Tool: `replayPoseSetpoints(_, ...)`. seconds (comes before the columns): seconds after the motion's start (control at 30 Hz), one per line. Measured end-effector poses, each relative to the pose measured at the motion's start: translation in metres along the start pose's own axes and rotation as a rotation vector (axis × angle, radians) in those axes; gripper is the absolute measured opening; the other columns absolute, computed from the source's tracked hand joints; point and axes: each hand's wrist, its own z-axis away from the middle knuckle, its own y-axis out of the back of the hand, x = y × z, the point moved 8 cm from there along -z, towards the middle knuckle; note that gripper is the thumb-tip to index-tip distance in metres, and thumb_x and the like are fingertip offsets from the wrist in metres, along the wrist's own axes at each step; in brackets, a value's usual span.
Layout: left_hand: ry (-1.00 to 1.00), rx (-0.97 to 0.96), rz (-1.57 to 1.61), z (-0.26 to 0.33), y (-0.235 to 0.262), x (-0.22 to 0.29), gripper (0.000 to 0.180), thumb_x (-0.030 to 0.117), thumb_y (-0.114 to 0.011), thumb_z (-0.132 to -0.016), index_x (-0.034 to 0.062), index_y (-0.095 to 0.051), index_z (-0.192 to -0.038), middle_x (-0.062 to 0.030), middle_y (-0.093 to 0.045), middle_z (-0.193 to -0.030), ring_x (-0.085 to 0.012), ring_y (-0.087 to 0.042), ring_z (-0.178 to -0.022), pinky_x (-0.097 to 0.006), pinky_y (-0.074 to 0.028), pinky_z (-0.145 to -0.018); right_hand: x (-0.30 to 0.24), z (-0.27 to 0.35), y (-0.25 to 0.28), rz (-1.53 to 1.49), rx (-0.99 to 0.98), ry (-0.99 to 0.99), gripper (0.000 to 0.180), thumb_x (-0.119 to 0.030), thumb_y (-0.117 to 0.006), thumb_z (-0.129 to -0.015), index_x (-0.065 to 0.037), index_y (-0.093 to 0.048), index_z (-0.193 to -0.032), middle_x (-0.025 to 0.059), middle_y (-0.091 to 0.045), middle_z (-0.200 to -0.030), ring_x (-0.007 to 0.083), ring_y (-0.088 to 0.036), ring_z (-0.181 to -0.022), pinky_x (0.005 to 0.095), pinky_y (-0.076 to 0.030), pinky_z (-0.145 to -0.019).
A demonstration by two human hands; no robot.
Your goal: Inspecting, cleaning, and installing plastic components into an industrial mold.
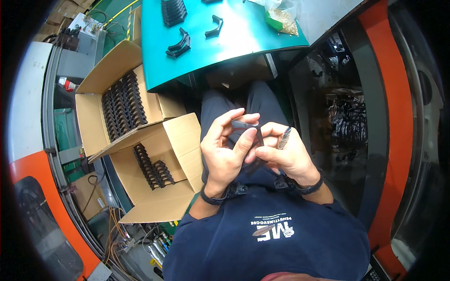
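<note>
While my left hand point(222, 152) pinches a curved black part point(259, 136) between thumb and fingers, my right hand point(290, 157) curls nearly closed on a slim dark tool point(284, 138), its fingertips apparently against the part too. The part is over my lap point(268, 103), just off the near edge of the table point(159, 72). Toward that table's near left corner lies a small cluster point(179, 44) of similar parts, with a single piece point(214, 26) to its right and a nested row point(174, 12) farther back. Left of my legs, the upper carton point(88, 110) holds several long rows point(123, 105); the lower carton point(159, 203) has only short rows point(152, 167). I judge the work well under way but unfinished: the held part and those on the table seem left to pack, and the lower carton has room.
</note>
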Motion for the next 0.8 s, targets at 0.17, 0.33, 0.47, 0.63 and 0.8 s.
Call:
replayPoseSetpoints(0.17, -0.002, 0.038, -0.031, 0.0, 0.002, 0.001, 0.034, 0.008, -0.067, -0.087, -0.005, -0.055, -0.116, -0.0162, -0.068, -0.103, -0.0164, -0.065, -0.092, -0.027, -0.052, -0.081, -0.001, -0.001, -0.002, 0.115, 0.079, 0.125, 0.025, -0.006, -0.073, -0.081, 0.001, -0.059, -0.102, 0.0067, -0.069, -0.076, 0.0023, -0.051, -0.05, 0.0167, -0.034, -0.041)
replayPoseSetpoints(0.33, -0.035, 0.111, -0.118, -0.002, 0.011, 0.005, 0.034, 0.024, -0.049, -0.1, -0.0062, -0.063, -0.101, -0.0133, -0.07, -0.085, -0.0136, -0.065, -0.074, -0.025, -0.053, -0.07, 0.007, 0.003, -0.001, 0.143, 0.079, 0.066, 0.026, -0.006, -0.071, -0.083, 0.002, -0.059, -0.104, 0.0076, -0.07, -0.077, 0.0023, -0.051, -0.048, 0.0164, -0.034, -0.041)
replayPoseSetpoints(0.47, 0.068, 0.113, -0.105, -0.003, 0.011, 0.006, 0.04, 0.028, -0.043, -0.101, -0.007, -0.063, -0.102, -0.0132, -0.07, -0.085, -0.0125, -0.065, -0.072, -0.024, -0.052, -0.066, 0.006, 0.003, -0.005, 0.026, 0.02, 0.021, 0.022, -0.008, -0.068, -0.086, 0.002, -0.056, -0.102, 0.0113, -0.071, -0.08, 0.0036, -0.049, -0.045, 0.0168, -0.034, -0.04)
replayPoseSetpoints(0.63, 0.06, 0.099, -0.081, -0.003, 0.008, 0.007, 0.041, 0.027, -0.041, -0.102, -0.0076, -0.062, -0.102, -0.0128, -0.07, -0.086, -0.012, -0.064, -0.069, -0.024, -0.051, -0.066, 0.007, 0.003, -0.005, -0.094, -0.039, -0.001, 0.02, -0.009, -0.065, -0.088, 0.002, -0.054, -0.1, 0.0154, -0.07, -0.082, 0.0056, -0.049, -0.044, 0.0173, -0.035, -0.04)
replayPoseSetpoints(0.8, 0.014, 0.085, -0.147, -0.003, 0.007, 0.012, 0.04, 0.027, -0.04, -0.102, -0.0074, -0.062, -0.103, -0.0121, -0.071, -0.085, -0.0121, -0.065, -0.07, -0.024, -0.051, -0.066, 0.009, 0.003, -0.006, -0.104, -0.048, -0.019, 0.02, -0.009, -0.065, -0.088, 0.002, -0.053, -0.1, 0.016, -0.07, -0.083, 0.006, -0.049, -0.044, 0.0177, -0.035, -0.04)
